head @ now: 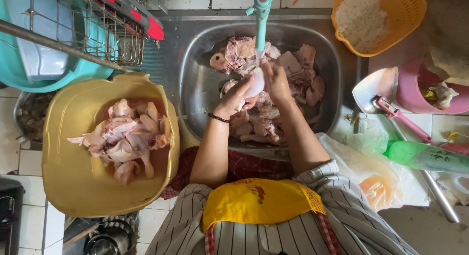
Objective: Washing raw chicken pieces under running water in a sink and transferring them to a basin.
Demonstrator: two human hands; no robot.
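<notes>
1. Yellow apron [259, 201] sits closest, over a striped shirt [351, 221], with both bare arms reaching out to the sink [193, 84].
2. Both hands hold one pale piece of chicken [256, 83] over the sink, right under the blue tap [262, 20].
3. Left hand [235, 96] is curled round the lower side of the piece, fingers bent and closed on it. A dark band [218, 118] is on that wrist.
4. Right hand [274, 79] grips the top of the same piece, fingers closed on it too.
5. More raw chicken pieces [293, 74] lie in the sink under and around the hands.
6. Wet chicken is slippery, so I think the piece could slide out and drop back on the pile.
7. Water could splash off the meat and hit the rice basket [378, 20] near the right of the sink.
8. Yellow tub [73, 186] with more chicken [127, 138] sits just left of the sink. It looks close to the counter edge, so a bump from the left elbow might tip it.
9. Plastic bags [376, 172] lie by the right elbow and could get dragged or knocked.
10. I cannot tell if water is running.
</notes>
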